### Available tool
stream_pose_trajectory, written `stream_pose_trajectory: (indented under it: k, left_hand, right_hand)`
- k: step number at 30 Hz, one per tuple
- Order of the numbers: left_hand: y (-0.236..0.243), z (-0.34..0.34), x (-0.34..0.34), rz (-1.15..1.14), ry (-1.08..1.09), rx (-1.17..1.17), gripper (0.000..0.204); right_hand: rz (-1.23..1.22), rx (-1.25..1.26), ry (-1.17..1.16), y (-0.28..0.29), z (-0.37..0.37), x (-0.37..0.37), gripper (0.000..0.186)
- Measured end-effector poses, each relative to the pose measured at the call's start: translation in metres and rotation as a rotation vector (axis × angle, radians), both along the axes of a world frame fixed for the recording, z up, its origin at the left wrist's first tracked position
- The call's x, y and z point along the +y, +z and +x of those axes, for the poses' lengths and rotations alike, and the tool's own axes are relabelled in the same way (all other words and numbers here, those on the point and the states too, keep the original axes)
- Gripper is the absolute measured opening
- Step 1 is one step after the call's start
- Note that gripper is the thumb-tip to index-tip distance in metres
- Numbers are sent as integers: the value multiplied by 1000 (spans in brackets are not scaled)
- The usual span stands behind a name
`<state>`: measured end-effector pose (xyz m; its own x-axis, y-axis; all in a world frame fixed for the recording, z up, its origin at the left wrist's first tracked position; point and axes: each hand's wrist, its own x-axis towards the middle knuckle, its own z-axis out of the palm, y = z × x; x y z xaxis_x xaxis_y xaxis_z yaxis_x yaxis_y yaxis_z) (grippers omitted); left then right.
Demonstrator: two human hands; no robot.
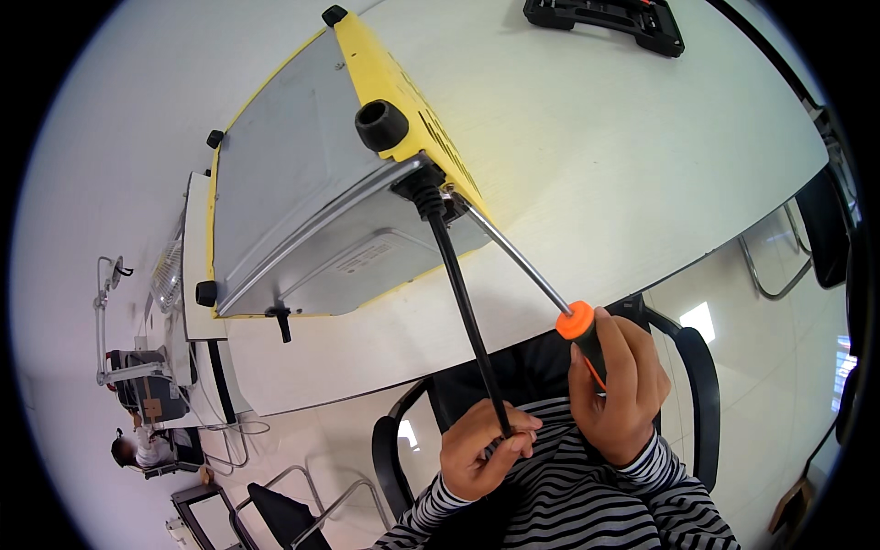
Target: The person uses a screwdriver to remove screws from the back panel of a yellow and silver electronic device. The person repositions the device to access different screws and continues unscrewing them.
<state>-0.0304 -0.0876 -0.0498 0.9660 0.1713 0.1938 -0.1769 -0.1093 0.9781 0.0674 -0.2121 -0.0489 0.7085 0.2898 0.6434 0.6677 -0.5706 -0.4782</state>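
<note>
A yellow-sided metal appliance with a grey base plate and black feet rests tipped on its side on the white table. From its near corner a thick black power cord runs toward me, and my left hand is closed around it. My right hand grips the orange and dark handle of a screwdriver. Its long metal shaft reaches up to the appliance beside the cord's entry, where the tip appears to meet the corner. The exact contact is too small to make out.
The white table carries an open black tool case at its far edge. I sit in a black armchair. Another chair stands at the right. Far left, a person sits near a fan and a jointed arm lamp.
</note>
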Motion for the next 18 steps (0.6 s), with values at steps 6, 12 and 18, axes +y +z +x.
stream_pose_trajectory:
  k: [6,12,18]
  left_hand:
    - [0,-3,1,-10,16,22,11]
    - [1,-3,0,-15,24,28,11]
    - [0,-4,1,-3,17,31,11]
  right_hand:
    - [245,479,244,9,4,-7,30]
    - [586,1076,495,8,0,-8,29]
    - [565,906,522,-2,-2,-2,32]
